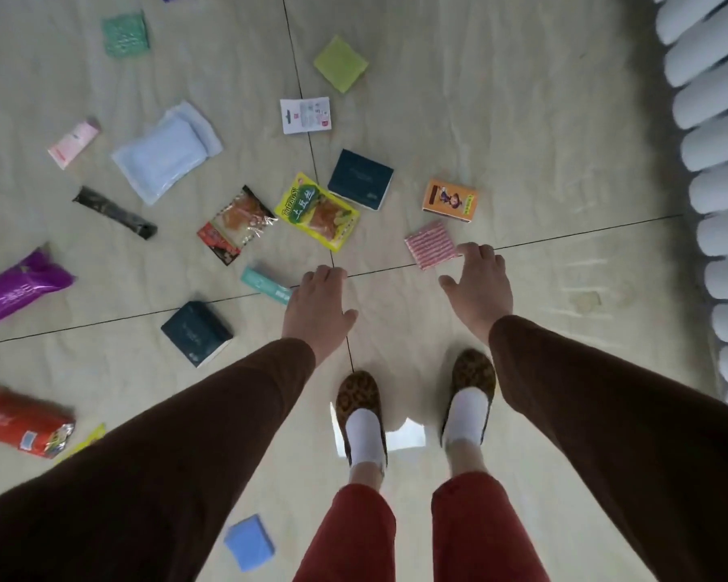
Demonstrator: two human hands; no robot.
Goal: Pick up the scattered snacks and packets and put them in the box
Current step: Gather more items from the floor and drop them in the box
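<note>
Standing view down onto a tiled floor (522, 119) strewn with snacks and packets; no box in view, so its place cannot be told.

Risks from here: both hands empty and nothing yet gathered, so most likely a long run of single pickups. Flat packets lying flush on the smooth tile, such as the striped pink packet (430, 244) and the teal stick packet (265, 283), liable to slide away instead of lifting under fingertip pressure. Glossy foil bags, e.g. the yellow snack bag (317, 211) and the red-and-clear snack bag (235, 223), liable to slip from a loose grip. Blue packet (249, 542) near the feet, and purple bag (17, 287) and red bag (20, 422) at far left edge, easily overlooked or stepped on.

Pose: both arms in brown sleeves stretched forward and down. Left hand (318, 306) palm down, fingers (326, 274) relaxed and slightly bent, holding nothing, just right of the teal stick packet. Right hand (478, 283) palm down, fingers (475, 250) loosely spread, thumb out to the left, fingertips just beside the striped pink packet; contact cannot be told.
</note>
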